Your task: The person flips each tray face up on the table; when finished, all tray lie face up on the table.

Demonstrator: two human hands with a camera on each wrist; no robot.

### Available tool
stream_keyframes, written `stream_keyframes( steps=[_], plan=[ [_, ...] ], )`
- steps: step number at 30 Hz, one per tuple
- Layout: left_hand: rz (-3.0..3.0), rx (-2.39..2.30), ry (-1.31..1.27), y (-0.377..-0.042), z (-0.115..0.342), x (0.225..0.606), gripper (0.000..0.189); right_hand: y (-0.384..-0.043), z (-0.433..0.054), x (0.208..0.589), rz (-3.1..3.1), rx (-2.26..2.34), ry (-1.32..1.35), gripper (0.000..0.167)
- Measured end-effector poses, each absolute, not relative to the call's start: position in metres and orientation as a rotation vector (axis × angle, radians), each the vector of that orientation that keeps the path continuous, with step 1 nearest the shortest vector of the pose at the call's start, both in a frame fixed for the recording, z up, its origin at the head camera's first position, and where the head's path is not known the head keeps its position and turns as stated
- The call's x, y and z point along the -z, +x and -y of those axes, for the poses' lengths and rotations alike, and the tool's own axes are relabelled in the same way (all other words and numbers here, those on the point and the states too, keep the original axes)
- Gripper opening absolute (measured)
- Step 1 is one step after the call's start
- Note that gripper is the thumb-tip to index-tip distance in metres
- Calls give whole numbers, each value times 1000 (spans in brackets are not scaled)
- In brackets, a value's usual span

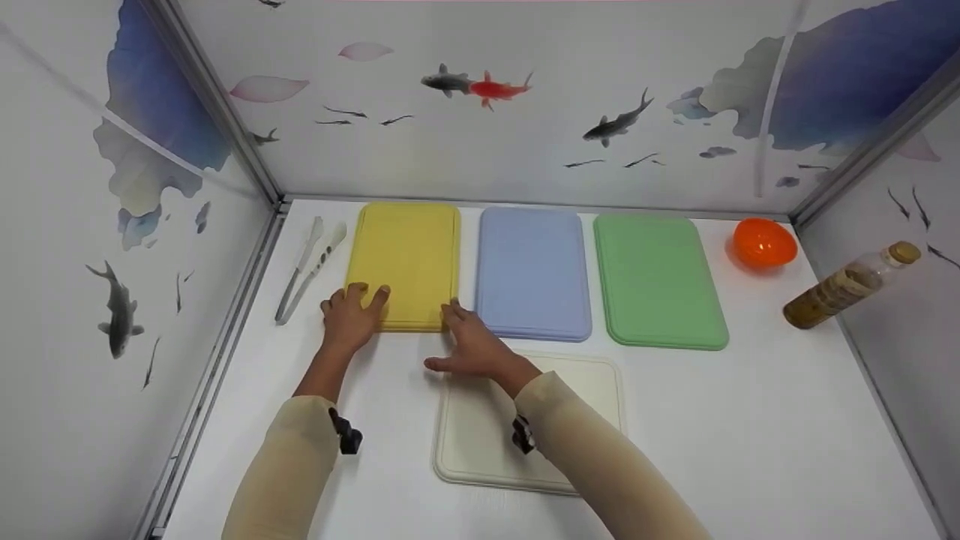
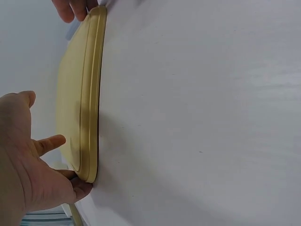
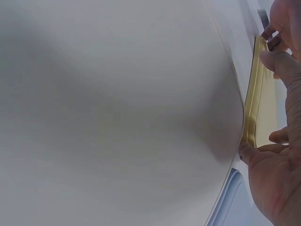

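The yellow cutting board [image 1: 409, 259] lies on the bench [image 1: 375, 465], left of the blue board [image 1: 532, 274]. The left hand [image 1: 350, 321], loosely spread, touches its left edge; the right hand [image 1: 478, 346], thumb out, its right. Neither clenches. It looks stiff, light, smooth, probably best held by both long sides.

No text or number can be read; the label [image 1: 859, 279] on the corked bottle [image 1: 849, 287], right of frame, is illegible.
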State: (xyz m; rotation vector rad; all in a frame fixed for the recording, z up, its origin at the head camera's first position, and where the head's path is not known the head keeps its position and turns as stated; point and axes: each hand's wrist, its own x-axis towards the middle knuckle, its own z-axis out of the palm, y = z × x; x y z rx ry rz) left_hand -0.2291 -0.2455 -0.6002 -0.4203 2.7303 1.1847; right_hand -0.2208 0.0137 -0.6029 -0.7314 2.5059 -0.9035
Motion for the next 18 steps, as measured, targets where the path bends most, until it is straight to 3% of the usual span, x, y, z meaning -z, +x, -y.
stream_keyframes(
  steps=[18],
  plan=[
    [-2769,-1266,-420,-228,247,592,68,-219,-13,601,-2465,949,-693,111]
  ],
)
